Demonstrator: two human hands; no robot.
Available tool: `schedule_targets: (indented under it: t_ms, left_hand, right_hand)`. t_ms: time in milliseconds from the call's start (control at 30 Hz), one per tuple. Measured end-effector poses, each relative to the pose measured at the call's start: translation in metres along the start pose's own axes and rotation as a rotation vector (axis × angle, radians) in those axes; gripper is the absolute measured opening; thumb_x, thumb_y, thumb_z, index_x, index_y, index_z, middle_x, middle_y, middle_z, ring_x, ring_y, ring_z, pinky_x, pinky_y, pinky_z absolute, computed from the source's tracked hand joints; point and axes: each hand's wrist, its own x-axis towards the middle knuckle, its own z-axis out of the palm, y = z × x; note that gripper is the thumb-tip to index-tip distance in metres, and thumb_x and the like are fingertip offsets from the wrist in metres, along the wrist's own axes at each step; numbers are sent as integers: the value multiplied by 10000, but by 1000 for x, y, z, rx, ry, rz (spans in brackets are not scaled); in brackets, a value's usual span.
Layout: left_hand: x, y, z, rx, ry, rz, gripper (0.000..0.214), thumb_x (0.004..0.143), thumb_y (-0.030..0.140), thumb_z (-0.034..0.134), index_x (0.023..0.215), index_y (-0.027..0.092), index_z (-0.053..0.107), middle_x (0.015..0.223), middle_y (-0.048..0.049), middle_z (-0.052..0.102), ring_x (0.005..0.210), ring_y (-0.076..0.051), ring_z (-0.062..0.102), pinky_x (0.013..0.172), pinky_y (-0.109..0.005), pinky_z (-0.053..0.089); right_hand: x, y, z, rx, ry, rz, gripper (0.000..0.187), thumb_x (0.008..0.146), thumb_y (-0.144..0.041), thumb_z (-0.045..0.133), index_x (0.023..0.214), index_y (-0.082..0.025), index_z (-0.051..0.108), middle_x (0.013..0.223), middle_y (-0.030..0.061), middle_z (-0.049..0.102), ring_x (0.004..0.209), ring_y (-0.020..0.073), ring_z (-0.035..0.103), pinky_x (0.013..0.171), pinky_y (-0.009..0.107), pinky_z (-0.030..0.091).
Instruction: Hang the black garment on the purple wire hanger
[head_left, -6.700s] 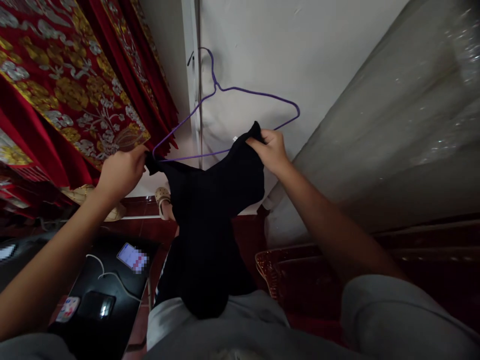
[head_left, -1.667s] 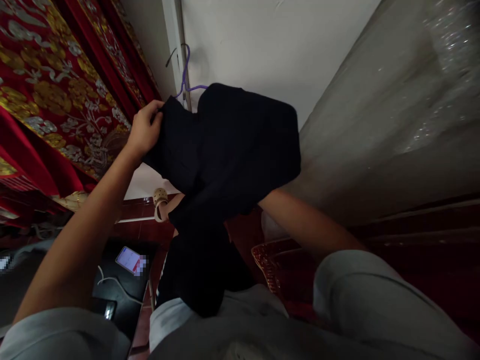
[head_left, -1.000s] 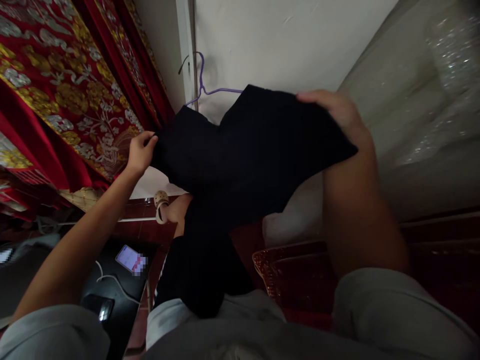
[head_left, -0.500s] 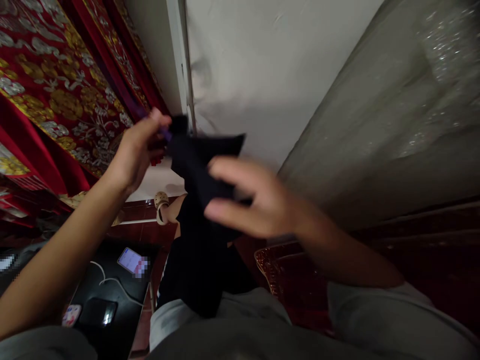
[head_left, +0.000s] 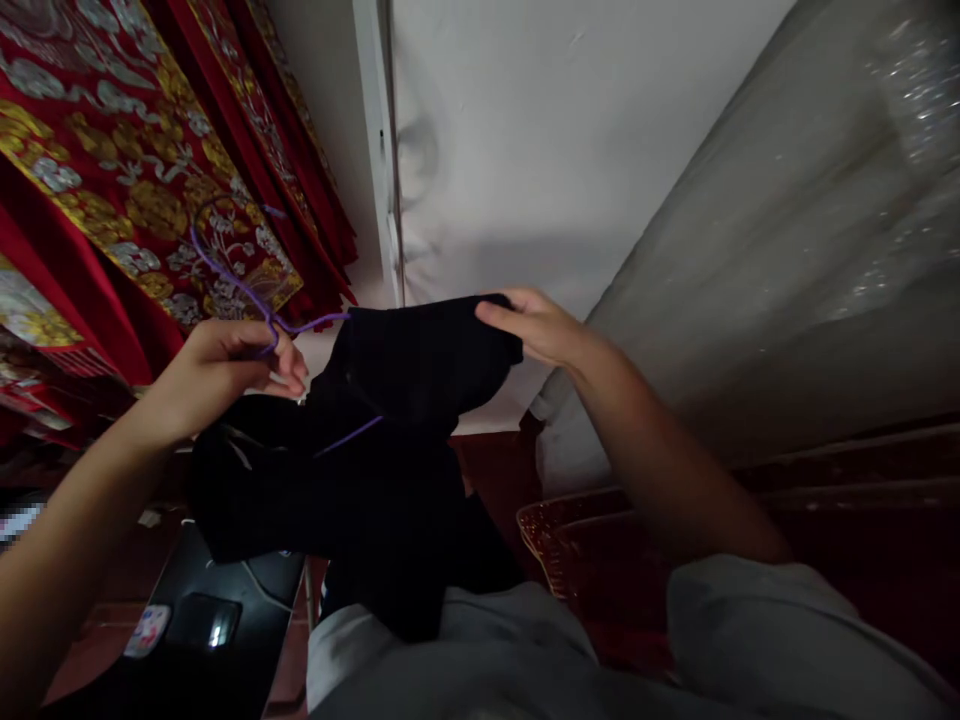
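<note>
A purple wire clothes hanger [head_left: 251,292] has its hook pointing up and left, and my left hand [head_left: 232,365] grips it near the neck. One hanger arm runs into a black garment [head_left: 427,355], and a piece of the lower bar shows further down against the dark cloth. On the right, my right hand [head_left: 536,325] pinches the garment's upper right edge between thumb and fingers, holding it stretched out. The rest of the black cloth hangs down in front of my lap and spreads left; its exact kind is hard to make out in the dark.
Red drapery with gold and silver embroidery [head_left: 161,205] hangs at the left. A black stool or small table [head_left: 262,590] at lower left carries a dark phone [head_left: 202,622] and a white cable. Carved dark red furniture [head_left: 600,540] stands right, below a grey covered panel [head_left: 720,270].
My right hand has moved up and right, drawing the black cloth out sideways. My left hand has dropped lower and left, and more of the hanger shows. Cloth now covers the lit phone.
</note>
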Motion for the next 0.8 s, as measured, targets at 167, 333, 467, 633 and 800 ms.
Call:
schedule_targets:
  t_ms: [167, 333, 467, 633, 800]
  left_hand:
    - [29, -17, -4, 276, 502, 490, 418, 835, 381, 847, 1141, 189, 635, 1154, -63, 683, 1066, -236, 671, 932, -451, 591]
    - [27, -22, 7, 913, 657, 903, 239, 993, 287, 594, 1213, 252, 681, 1061, -83, 677, 1047, -276, 634, 956, -503, 489]
    - [28, -35, 31, 953, 263, 697, 511, 995, 218, 495, 1506, 211, 504, 965, -57, 706, 889, -237, 668, 861, -414, 517]
    - [44, -63, 77, 843, 23, 347, 691, 995, 217, 468, 1659, 257, 283, 1144, -75, 729, 898, -219, 707, 839, -336, 527]
    - [57, -90, 125, 729, -69, 189, 374, 1032, 397, 547, 1342, 221, 657, 952, -70, 748, 767, -226, 693, 700, -307, 468]
  right_hand:
    - [41, 5, -15, 209, 390, -38, 481, 1002, -629, 555, 904, -189, 727, 918, 76, 758, 999, 212, 745, 821, 342, 588]
    - [97, 7, -54, 187, 562, -44, 512, 1132, -416, 298, 1249, -102, 685, 1072, 137, 783, 1022, 121, 747, 876, 323, 554]
    - [92, 22, -72, 162, 604, -124, 561, 1136, -399, 239, 1335, -84, 659, 1277, 199, 729, 1105, 126, 740, 914, 333, 561]
    - [39, 33, -64, 255, 736, -263, 512, 1116, -365, 317, 1281, -71, 702, 1466, 211, 610, 1277, 206, 678, 965, 360, 564]
    - [15, 32, -65, 289, 766, -293, 505, 1084, -424, 391, 1234, -62, 711, 1337, 186, 684, 1290, 254, 668, 991, 415, 558]
